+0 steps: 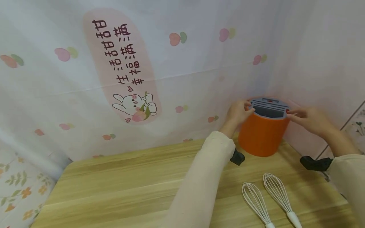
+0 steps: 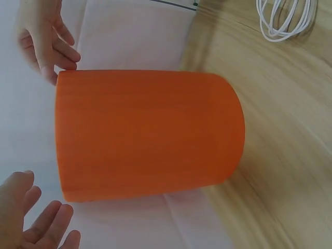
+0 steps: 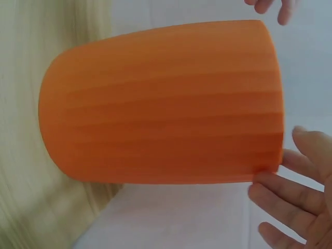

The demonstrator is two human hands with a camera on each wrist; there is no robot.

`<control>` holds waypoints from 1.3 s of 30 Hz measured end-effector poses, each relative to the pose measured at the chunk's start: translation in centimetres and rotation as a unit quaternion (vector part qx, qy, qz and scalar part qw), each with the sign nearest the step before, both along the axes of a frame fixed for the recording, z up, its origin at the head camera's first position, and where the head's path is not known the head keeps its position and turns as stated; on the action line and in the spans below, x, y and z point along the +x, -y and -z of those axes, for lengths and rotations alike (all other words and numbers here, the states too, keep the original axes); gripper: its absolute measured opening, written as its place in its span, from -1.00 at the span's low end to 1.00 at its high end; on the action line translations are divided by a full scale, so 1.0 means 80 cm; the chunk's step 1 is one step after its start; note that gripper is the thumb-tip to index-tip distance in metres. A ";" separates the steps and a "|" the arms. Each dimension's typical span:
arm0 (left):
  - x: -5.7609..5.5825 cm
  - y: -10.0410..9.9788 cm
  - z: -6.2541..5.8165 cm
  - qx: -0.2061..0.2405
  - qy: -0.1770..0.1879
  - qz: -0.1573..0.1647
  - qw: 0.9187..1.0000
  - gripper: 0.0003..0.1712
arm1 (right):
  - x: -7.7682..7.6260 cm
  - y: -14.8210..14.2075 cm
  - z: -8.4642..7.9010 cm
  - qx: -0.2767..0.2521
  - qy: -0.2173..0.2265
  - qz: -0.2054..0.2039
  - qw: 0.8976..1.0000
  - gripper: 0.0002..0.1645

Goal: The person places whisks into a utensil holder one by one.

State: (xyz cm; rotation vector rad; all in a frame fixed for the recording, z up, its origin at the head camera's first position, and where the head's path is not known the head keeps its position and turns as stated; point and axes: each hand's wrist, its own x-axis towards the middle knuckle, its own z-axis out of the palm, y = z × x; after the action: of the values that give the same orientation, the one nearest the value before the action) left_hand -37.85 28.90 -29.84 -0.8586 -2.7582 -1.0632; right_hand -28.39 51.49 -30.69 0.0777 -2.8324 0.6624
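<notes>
An orange knife block (image 1: 263, 134) with a ribbed side and a grey slotted insert (image 1: 269, 109) stands upright at the table's back right corner. My left hand (image 1: 237, 112) is at the left side of its rim, fingers loosely bent. In the left wrist view, the left hand's fingertips (image 2: 62, 210) lie just off the orange rim. On the opposite side, my right hand (image 1: 309, 118) touches the rim with its fingers, seen also in the right wrist view, where its thumb (image 3: 308, 140) stands apart from the block. Neither hand grips anything.
Two whisks with white wires and handles, a left one (image 1: 256, 201) and a right one (image 1: 278, 193), lie on the wooden table (image 1: 128, 186) in front of the block. A printed curtain (image 1: 185, 63) hangs close behind, and a pale wall covering (image 1: 322, 69) borders the right.
</notes>
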 end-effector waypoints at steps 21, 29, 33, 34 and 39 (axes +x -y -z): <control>0.004 -0.001 0.024 0.092 0.008 -0.033 0.995 -0.72 | -0.002 0.034 0.022 -0.159 -0.096 0.160 0.970 -0.34; 0.010 0.004 0.035 0.164 0.020 -0.087 0.982 -0.82 | -0.001 0.046 0.025 -0.166 -0.062 0.151 0.972 -0.29; 0.011 0.010 0.037 0.179 0.022 -0.084 0.980 -0.82 | 0.000 0.049 0.025 -0.153 -0.090 0.155 0.972 -0.37; 0.012 0.011 0.038 0.180 0.023 -0.083 0.980 -0.83 | 0.001 0.050 0.026 -0.148 -0.093 0.155 0.972 -0.39; 0.015 0.016 0.041 0.188 0.017 -0.073 0.979 -0.82 | 0.006 0.054 0.027 -0.144 -0.091 0.151 0.974 -0.38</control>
State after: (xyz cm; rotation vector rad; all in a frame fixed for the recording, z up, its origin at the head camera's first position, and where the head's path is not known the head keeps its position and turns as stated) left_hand -36.65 27.66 -33.12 -0.5807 -2.4734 -1.5094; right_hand -27.90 47.15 -32.84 -0.3193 -2.4723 0.9295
